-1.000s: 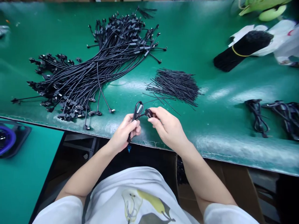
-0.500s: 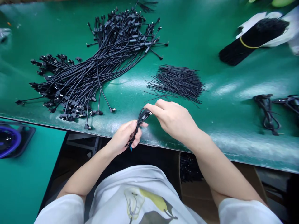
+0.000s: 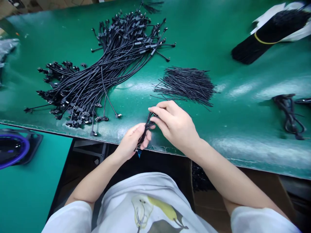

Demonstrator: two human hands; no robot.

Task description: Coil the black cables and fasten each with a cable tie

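Note:
A folded black cable is held above the front edge of the green table. My left hand wraps its fingers round the cable's lower part. At the cable's upper end, my right hand pinches with thumb and forefinger, and its fingers partly cover the connector there. Just beyond my right hand lies a heap of short black ties. To the left spreads a large pile of black cables with small connectors at both ends.
A thick bundle of black ties with a yellow band lies at the back right on white wrapping. Coiled cables rest at the right. A purple-rimmed round device stands on the lower surface at left.
My right thumb and fingers have closed over the cable's upper end, hiding the connector that showed before. My left hand keeps its hold. The view has shifted slightly.

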